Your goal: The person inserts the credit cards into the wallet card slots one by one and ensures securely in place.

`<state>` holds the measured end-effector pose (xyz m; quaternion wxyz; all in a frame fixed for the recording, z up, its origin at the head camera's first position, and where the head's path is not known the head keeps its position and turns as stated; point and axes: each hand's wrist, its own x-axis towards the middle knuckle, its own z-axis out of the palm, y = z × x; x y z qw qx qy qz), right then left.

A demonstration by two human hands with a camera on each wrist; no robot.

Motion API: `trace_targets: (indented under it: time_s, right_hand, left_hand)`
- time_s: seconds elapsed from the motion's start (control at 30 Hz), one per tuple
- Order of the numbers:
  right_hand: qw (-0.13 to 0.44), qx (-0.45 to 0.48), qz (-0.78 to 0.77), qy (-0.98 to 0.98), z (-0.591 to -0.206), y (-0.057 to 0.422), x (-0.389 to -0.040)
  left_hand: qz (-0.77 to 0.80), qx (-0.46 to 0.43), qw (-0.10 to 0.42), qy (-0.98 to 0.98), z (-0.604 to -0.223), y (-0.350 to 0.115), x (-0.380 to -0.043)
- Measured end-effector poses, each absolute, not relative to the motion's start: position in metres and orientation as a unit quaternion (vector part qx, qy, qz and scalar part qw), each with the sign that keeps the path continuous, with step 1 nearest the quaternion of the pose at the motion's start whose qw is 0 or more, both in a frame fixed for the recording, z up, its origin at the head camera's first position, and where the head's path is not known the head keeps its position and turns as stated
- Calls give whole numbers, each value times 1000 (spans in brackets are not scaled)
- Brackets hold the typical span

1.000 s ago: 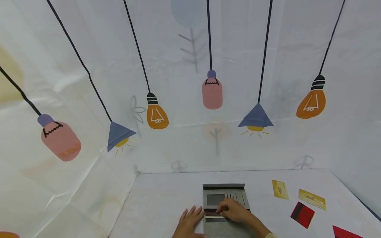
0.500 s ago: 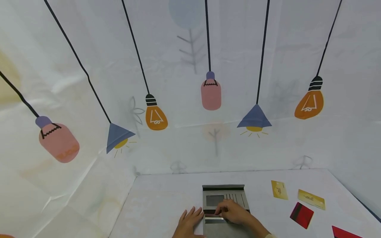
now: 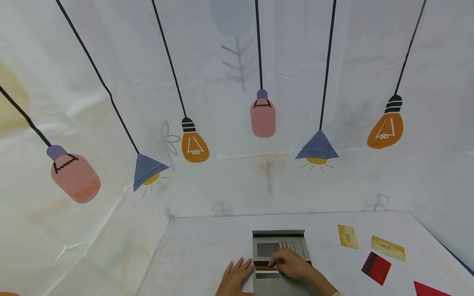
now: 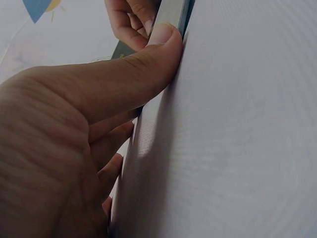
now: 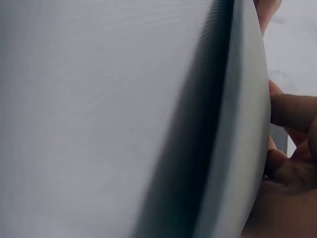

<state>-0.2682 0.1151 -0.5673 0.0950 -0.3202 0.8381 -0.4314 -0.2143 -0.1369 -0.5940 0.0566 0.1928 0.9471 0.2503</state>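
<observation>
Fingers extended and spread, the left hand (image 3: pixel 237 278) lies along the left edge of an open grey wallet (image 3: pixel 280 287), with fingertips at that edge and thumb resting on the wallet's nearer part. The right hand (image 3: pixel 290 264), its fingers bent in, is over the wallet's middle and pinches a dark red card (image 3: pixel 262 268), which shows as a narrow strip crosswise between the two hands. How far that card sits inside its slot cannot be told. The wallet lies flat on the white tabletop (image 3: pixel 200 246), between and beneath the hands. Just nearer than the pinching fingertips run a pale strip and a grey one. Beyond them, the wallet's far half bears a dark rectangular window (image 3: pixel 268 249) and, farther right, a row of narrow upright lines. A pale yellow cuff (image 3: pixel 337 293) shows at the right wrist.

Well to the right of the right hand lies a red card with a dark stripe (image 3: pixel 376 268). Farther from the person are an angled gold card (image 3: pixel 348 237) and, to its right, another gold card (image 3: pixel 388 248); a red piece (image 3: pixel 429 289) is cut by the bottom border. Past both hands rises a white sheet (image 3: pixel 207 185) printed with pink, blue and orange hanging lamps.
</observation>
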Motion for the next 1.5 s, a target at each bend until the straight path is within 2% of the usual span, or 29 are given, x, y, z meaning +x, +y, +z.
trace_targets:
  time_s: [0.23,0.47,0.87,1.13,1.33,1.5]
  right_hand:
    - [99,-270,-441,850,-567,127,-262]
    - [67,-225,-440,867,-556,148,-253]
    - [47,-197,-443,873,-552,218,-238]
    - [112,-69,-432,892,-542,279,-219]
    - [133,62,-415,898,-539,322,-206]
    - [152,98,-410,894,-553,366,-190]
  left_hand:
    - [240,191,57,950,-593,-138,-208]
    - [238,176,67,953,-591,-135,-205]
    - [256,196,59,945,-593,-141,-204]
    - [257,196,83,943,-593,-140,-208]
    - [248,200,69,945,-593,-139,-207]
    - [253,203,62,944,-594,-138,-207]
